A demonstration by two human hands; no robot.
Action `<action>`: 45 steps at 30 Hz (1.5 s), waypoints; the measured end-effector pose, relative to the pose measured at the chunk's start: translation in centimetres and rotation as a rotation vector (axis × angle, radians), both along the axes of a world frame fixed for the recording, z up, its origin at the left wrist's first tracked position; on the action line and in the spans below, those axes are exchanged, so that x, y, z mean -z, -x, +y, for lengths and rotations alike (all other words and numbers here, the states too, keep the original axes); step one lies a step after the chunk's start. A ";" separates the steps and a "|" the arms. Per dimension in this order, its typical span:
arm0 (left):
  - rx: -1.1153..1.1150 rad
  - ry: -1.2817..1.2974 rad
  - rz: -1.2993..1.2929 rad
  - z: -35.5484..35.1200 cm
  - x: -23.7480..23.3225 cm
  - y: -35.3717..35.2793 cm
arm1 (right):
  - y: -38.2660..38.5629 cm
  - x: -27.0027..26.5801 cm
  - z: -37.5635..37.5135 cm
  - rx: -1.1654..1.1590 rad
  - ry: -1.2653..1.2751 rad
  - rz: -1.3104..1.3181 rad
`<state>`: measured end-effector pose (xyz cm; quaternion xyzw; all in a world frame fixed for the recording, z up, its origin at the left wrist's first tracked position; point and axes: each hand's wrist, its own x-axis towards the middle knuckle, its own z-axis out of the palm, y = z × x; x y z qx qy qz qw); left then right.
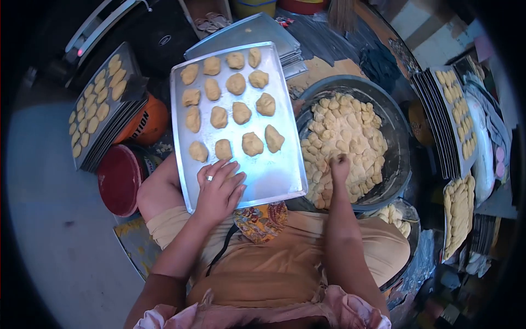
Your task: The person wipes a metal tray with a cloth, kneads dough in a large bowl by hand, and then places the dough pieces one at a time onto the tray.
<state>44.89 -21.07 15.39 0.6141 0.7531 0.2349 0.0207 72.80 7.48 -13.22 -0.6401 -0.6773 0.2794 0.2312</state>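
Note:
A metal baking tray [246,178] lies tilted across my lap, with rows of small dough pieces [235,84] on it. My left hand [219,186], wearing a ring, rests on the near part of the tray with its fingers stretched out. Its fingertips are close to a dough piece [223,149] in the nearest row. Over the large dark basin [399,148], my right hand [340,166] is closed among a heap of dough lumps [345,129]. What its fingers hold, if anything, is hidden.
Stacked trays with dough stand at the left [98,104] and right [455,109]. More metal trays [246,33] lie behind mine. A red-lidded bucket [119,180] and an orange container [150,120] sit at left. A smaller dough container [400,216] is beside my knee.

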 end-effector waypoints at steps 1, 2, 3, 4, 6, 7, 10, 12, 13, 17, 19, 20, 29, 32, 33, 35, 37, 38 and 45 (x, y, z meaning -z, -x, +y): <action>0.015 0.053 -0.036 -0.2 0.1 0.3 | 0.1 -1.5 1.5 0.064 0.079 0.324; 0.034 0.105 -0.073 -0.4 0.4 0.6 | 0.3 -3.5 2.7 0.130 0.160 0.648; 0.056 0.156 -0.110 -0.7 0.5 0.8 | 1.2 -7.9 2.9 0.070 0.160 0.806; 0.058 0.136 -0.097 -0.9 0.5 0.8 | 2.2 -13.0 2.3 0.009 0.160 0.964; 0.064 0.094 -0.070 -1.1 0.4 0.7 | 4.5 -20.2 0.2 -0.201 0.174 0.995; 0.051 0.077 -0.082 -1.2 0.4 0.8 | 5.9 -23.5 -1.3 -0.306 0.182 1.007; 0.000 0.019 -0.121 -1.2 0.1 1.1 | 10.6 -26.3 -9.1 -0.716 0.244 0.519; -0.037 0.002 -0.147 -0.5 0.6 1.2 | 13.0 -26.8 -13.6 -0.871 0.036 0.271; -0.037 0.002 -0.150 -0.1 0.9 0.9 | 14.0 -26.6 -14.8 -0.952 0.026 0.073; 0.023 0.105 -0.064 0.4 2.3 -0.6 | 12.2 -26.0 -15.2 -0.925 -0.013 0.257; -0.004 0.081 0.017 0.3 2.6 -0.8 | 11.0 -25.0 -14.3 -0.886 0.027 0.286; -0.016 0.068 0.056 0.4 2.5 -1.0 | 10.9 -24.4 -14.1 -0.803 0.029 0.352; 0.012 -0.013 0.086 1.7 3.0 -2.3 | 10.7 -21.8 -14.9 -0.685 -0.524 0.011; -0.008 -0.045 0.128 1.7 3.2 -2.6 | 10.2 -22.4 -15.9 -0.661 -0.542 -0.162; -0.019 -0.041 0.123 1.7 3.2 -2.7 | 10.2 -22.8 -16.2 -0.657 -0.497 -0.198; -0.037 -0.037 0.116 1.7 3.1 -2.9 | 10.4 -23.0 -16.5 -0.669 -0.424 -0.265; -0.046 0.009 0.032 1.8 2.2 -3.0 | 10.5 -23.3 -16.6 -0.681 -0.397 -0.321; -0.051 0.032 -0.009 1.8 1.8 -2.9 | 10.7 -23.5 -16.5 -0.686 -0.407 -0.343; -0.100 -0.125 0.126 6.6 2.4 0.2 | 12.7 -25.3 -11.6 -0.704 -0.302 -0.121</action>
